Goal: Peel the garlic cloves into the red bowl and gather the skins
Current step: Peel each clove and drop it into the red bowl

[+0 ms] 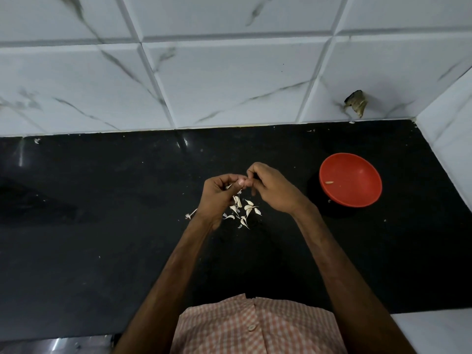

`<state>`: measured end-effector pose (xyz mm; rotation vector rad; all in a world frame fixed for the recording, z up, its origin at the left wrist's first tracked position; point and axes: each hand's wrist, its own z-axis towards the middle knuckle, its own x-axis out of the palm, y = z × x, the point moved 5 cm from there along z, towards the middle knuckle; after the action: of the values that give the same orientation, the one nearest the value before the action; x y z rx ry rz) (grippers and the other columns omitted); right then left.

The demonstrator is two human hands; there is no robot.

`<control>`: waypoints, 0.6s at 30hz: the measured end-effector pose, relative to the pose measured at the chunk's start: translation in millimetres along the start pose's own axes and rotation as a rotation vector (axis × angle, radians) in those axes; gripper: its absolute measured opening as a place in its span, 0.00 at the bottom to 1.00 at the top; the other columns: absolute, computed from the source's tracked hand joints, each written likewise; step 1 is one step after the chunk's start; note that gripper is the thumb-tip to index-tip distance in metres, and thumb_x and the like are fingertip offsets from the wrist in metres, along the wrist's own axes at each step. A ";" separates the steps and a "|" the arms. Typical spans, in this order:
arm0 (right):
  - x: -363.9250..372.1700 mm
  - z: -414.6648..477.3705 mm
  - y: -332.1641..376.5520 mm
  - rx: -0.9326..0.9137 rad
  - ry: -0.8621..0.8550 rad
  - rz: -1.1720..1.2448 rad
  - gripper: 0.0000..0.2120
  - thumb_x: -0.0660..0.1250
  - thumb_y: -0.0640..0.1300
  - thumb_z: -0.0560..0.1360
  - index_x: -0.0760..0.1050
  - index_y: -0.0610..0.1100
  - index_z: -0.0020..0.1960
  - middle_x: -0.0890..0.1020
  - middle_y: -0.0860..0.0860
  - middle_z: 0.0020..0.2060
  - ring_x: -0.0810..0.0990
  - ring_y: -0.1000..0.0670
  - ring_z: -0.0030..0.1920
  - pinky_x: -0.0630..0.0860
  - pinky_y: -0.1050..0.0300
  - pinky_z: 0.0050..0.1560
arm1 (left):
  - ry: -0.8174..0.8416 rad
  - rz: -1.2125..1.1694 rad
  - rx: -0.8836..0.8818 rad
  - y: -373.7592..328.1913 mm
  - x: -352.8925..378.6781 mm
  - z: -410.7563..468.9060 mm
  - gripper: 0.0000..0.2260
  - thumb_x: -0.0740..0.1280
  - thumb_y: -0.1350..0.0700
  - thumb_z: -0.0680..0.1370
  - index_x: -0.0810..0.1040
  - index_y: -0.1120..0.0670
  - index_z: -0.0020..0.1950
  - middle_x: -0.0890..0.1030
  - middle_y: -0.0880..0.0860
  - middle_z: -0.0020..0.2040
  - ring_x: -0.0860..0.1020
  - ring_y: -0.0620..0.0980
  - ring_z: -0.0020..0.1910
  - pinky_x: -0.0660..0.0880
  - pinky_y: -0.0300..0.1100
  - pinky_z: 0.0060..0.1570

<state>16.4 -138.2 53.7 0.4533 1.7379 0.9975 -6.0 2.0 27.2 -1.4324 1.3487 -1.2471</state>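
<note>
The garlic clove [228, 186] being worked on sits in the grip of the left hand [219, 192]. Only a pale tip of it shows between the curled fingers and the thumb, and the rest is hidden. The right hand [273, 190] meets the left at the fingertips, its fingers curled and its thumb and forefinger pinching at the same spot, so both hands close on the one clove. The two hands are held together above the bench [102, 226], not resting on it.

Directly below the grip, a little toward the person, a loose scatter of garlic cloves and skins [245, 210] lies on the black surface, partly hidden by the left hand. On the left of the left wrist lies a thin dry stem piece [191, 214], apart from the scatter.

Well to the right of the grip, past the right hand, stands the red bowl [357, 175], upright on the bench. It holds one peeled clove [329, 182] near its left wall. A small pale fleck [329, 201] lies on the bench just beside the bowl's near-left rim.

Beyond the grip rises the white marbled tile wall [229, 72], with a dark ragged patch [356, 102] on it above the bowl. Nearest the camera is the person's checked shirt [255, 325]
</note>
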 end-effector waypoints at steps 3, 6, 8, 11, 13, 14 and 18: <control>2.6 0.7 -4.3 0.010 -0.024 -0.004 0.04 0.63 0.40 0.82 0.70 0.43 0.49 0.78 0.48 0.44 0.81 0.49 0.42 0.75 0.62 0.39 | -0.027 -0.024 -0.040 6.8 0.9 -1.0 0.09 0.67 0.63 0.80 0.81 0.68 0.55 0.82 0.62 0.44 0.77 0.41 0.32 0.70 0.31 0.29; 0.5 0.1 -4.3 -0.036 -0.083 -0.013 0.05 0.64 0.40 0.82 0.69 0.46 0.48 0.76 0.53 0.44 0.78 0.52 0.43 0.76 0.57 0.43 | -0.023 -0.109 -0.105 14.6 1.1 -2.2 0.07 0.67 0.61 0.80 0.83 0.62 0.54 0.83 0.60 0.44 0.76 0.46 0.34 0.70 0.34 0.28; -2.1 -1.4 -1.6 -0.096 -0.152 -0.034 0.06 0.65 0.39 0.81 0.69 0.47 0.49 0.72 0.57 0.44 0.74 0.58 0.43 0.73 0.61 0.42 | -0.012 -0.134 -0.135 18.5 0.7 -2.0 0.07 0.67 0.60 0.81 0.84 0.58 0.56 0.82 0.57 0.46 0.75 0.43 0.34 0.67 0.34 0.27; -1.7 -4.1 0.7 -0.166 -0.230 -0.024 0.06 0.67 0.37 0.79 0.70 0.45 0.49 0.71 0.57 0.46 0.75 0.57 0.45 0.76 0.60 0.44 | 0.013 -0.134 -0.135 18.6 0.7 -0.2 0.08 0.66 0.59 0.81 0.84 0.56 0.58 0.81 0.58 0.47 0.72 0.41 0.32 0.65 0.34 0.26; -0.8 -6.3 1.2 -0.199 -0.291 -0.007 0.05 0.68 0.36 0.78 0.72 0.43 0.49 0.72 0.53 0.47 0.76 0.55 0.46 0.77 0.58 0.45 | 0.034 -0.126 -0.130 16.4 1.7 0.1 0.08 0.65 0.60 0.82 0.83 0.56 0.57 0.81 0.55 0.44 0.69 0.40 0.29 0.64 0.33 0.24; -1.0 -7.7 1.8 -0.207 -0.324 0.012 0.05 0.68 0.35 0.78 0.72 0.41 0.49 0.73 0.52 0.47 0.77 0.55 0.45 0.76 0.60 0.45 | 0.050 -0.121 -0.123 14.5 2.6 -0.1 0.08 0.65 0.60 0.82 0.83 0.56 0.58 0.81 0.53 0.43 0.68 0.40 0.28 0.64 0.33 0.24; -5.4 -13.3 2.0 -0.199 -0.472 0.088 0.06 0.72 0.32 0.75 0.75 0.37 0.47 0.77 0.49 0.44 0.78 0.55 0.43 0.76 0.64 0.44 | 0.077 -0.104 -0.101 11.2 3.5 0.2 0.09 0.66 0.62 0.81 0.81 0.59 0.60 0.77 0.53 0.41 0.66 0.42 0.29 0.63 0.34 0.23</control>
<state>6.2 -146.2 60.1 0.5864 1.1945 1.0171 -8.3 -2.8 16.8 -1.5560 1.4220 -1.3296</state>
